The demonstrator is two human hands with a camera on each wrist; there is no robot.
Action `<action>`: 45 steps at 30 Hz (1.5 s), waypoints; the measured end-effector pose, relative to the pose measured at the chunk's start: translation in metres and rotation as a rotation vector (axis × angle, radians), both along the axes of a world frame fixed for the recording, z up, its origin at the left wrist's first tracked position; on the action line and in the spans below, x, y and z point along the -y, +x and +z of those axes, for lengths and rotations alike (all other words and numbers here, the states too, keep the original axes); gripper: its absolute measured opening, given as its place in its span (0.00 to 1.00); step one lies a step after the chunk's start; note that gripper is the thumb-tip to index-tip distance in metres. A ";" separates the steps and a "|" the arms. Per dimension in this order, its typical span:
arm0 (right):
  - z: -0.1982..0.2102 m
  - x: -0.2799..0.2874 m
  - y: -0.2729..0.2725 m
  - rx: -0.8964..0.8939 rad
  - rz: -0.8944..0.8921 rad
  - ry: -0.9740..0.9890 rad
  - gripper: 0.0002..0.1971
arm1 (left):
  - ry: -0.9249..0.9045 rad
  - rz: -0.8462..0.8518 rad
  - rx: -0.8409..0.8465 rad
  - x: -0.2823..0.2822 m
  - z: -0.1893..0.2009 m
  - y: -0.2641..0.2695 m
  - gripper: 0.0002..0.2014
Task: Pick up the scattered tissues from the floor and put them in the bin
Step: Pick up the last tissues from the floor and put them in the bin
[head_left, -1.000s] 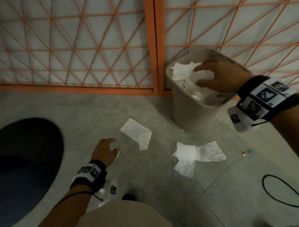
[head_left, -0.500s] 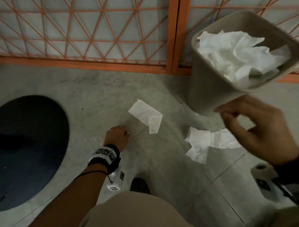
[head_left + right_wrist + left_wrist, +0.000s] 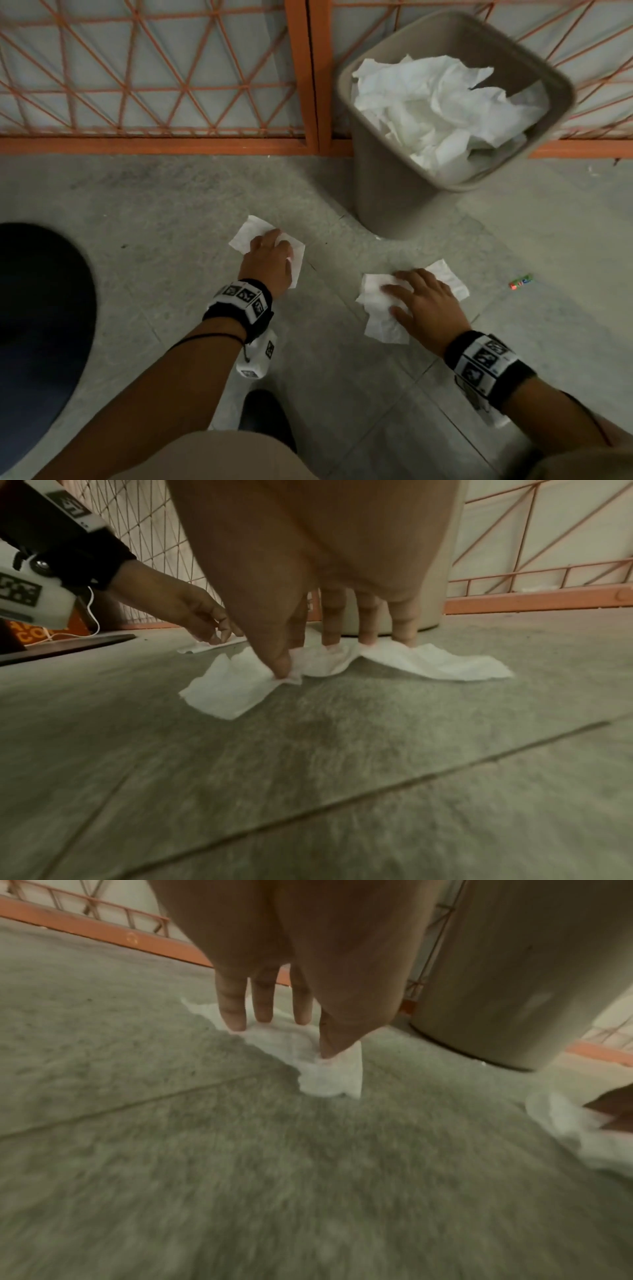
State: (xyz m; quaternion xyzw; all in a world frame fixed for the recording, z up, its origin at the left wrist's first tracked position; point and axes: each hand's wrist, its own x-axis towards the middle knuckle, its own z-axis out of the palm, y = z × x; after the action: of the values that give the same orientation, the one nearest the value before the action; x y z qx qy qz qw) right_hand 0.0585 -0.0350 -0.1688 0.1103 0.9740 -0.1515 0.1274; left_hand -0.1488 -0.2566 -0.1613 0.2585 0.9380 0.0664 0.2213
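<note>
A flat white tissue [image 3: 246, 233] lies on the grey floor, and my left hand [image 3: 270, 253] rests on it with straight fingers. The left wrist view shows the fingertips and thumb of that left hand [image 3: 294, 1035] pressing the tissue [image 3: 329, 1077] down. To the right, my right hand [image 3: 421, 301] is spread over a crumpled bunch of tissues [image 3: 380, 325]. In the right wrist view the thumb and fingertips of my right hand [image 3: 325, 656] press on these tissues [image 3: 226, 693], which ruck up slightly between them. The beige bin [image 3: 387, 192] stands behind, holding several crumpled tissues [image 3: 442, 106].
An orange lattice fence [image 3: 301, 78] runs along the back, right behind the bin. A dark round mat [image 3: 41, 325] covers the floor at the left. A small red-green item [image 3: 520, 281] lies to the right, and my black shoe [image 3: 267, 411] is near my body.
My right hand came down from the bin onto the right tissues. My left hand moved forward from bare floor onto the left tissue. The view has dropped closer to the floor.
</note>
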 end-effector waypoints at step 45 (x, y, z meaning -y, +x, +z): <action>0.269 -0.138 0.008 -0.578 -0.270 -0.419 0.18 | 0.453 -0.288 -0.141 -0.234 0.263 -0.020 0.10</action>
State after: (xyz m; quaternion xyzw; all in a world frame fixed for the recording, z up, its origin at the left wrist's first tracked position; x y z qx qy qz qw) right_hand 0.0667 0.1027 0.1001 0.1617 0.8944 -0.3877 -0.1536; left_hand -0.1692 -0.0225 0.1014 0.4359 0.8659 0.2245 0.0993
